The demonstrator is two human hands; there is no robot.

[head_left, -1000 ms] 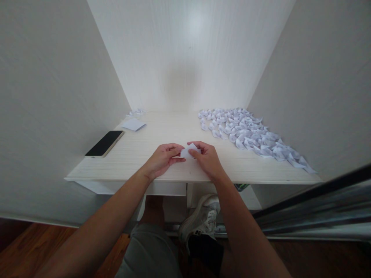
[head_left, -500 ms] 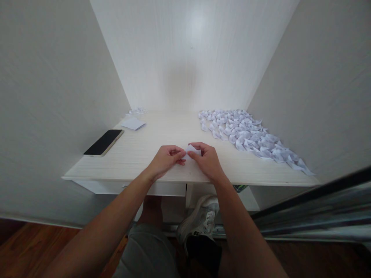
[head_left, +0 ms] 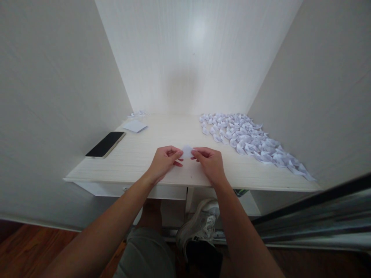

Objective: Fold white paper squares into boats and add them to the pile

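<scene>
A small white piece of folded paper (head_left: 187,151) is held just above the front middle of the pale wooden desk (head_left: 145,154). My left hand (head_left: 164,161) pinches its left edge with thumb and fingers closed. My right hand (head_left: 211,163) pinches its right edge the same way. Most of the paper is hidden between the fingertips.
Several small folded white paper pieces (head_left: 249,141) lie spread over the desk's right side. A black phone (head_left: 106,144) lies face up at the left, a white paper stack (head_left: 135,126) behind it, and a few paper scraps (head_left: 137,114) at the back left corner. Walls close in on three sides.
Both hands have drawn slightly apart and lifted the paper a little; the paper shows less area between the fingertips than a second ago.
</scene>
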